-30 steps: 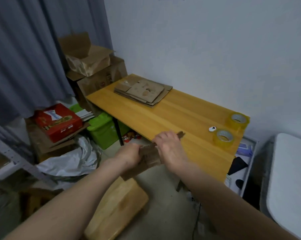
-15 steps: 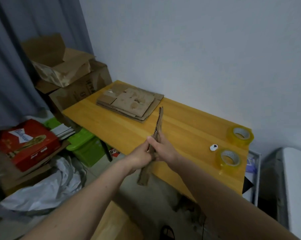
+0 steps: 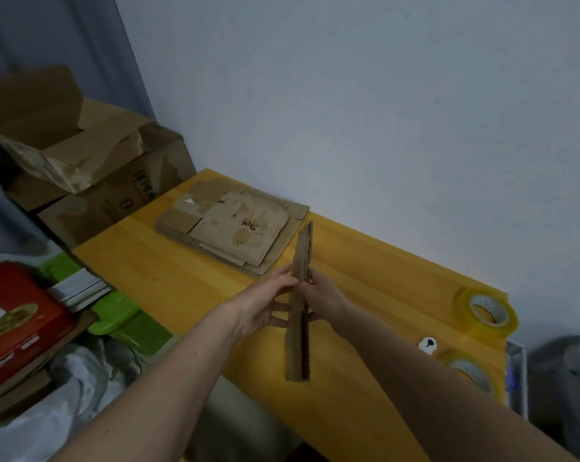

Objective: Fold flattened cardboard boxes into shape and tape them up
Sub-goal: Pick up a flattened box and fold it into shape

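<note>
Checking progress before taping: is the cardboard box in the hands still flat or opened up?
Still flat. The cardboard box shows edge-on as a thin strip, its layers together, held between the left hand and right hand.

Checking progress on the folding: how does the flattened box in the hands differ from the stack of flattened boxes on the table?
The held flattened box stands edge-on in the air between the left hand and the right hand; the stack of flattened boxes lies flat on the table, untouched. Both are brown cardboard, still unfolded.

Flat brown cardboard box (image 3: pixel 298 305), seen edge-on, upright w/ slight tilt, above counter's (image 3: pixel 168 271) near edge. Stack of flattened boxes (image 3: pixel 232 228) lies at far-left corner. 2 yellowish tape rolls (image 3: pixel 487 313) at right edge.
</note>
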Action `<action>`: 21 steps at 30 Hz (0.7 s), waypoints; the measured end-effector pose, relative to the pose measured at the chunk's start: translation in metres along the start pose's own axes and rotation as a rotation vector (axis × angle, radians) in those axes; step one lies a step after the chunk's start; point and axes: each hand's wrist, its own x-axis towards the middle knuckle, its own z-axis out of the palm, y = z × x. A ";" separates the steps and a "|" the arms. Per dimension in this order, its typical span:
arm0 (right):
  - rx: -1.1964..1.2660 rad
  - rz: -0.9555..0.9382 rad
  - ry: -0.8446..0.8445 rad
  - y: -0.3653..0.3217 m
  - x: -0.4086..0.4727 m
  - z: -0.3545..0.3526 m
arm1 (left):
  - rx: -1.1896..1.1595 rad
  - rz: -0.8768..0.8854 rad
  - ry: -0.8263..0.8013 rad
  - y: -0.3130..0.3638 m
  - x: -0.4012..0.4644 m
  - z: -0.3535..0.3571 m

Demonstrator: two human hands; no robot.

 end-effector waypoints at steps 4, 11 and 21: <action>-0.007 -0.008 0.023 -0.010 0.024 -0.016 | 0.084 -0.030 -0.069 0.026 0.038 -0.007; 0.114 0.005 0.185 -0.017 0.079 -0.046 | 0.317 -0.095 -0.238 0.080 0.120 -0.023; 0.451 0.078 0.446 -0.007 0.124 -0.038 | 0.485 -0.199 -0.416 0.109 0.201 -0.048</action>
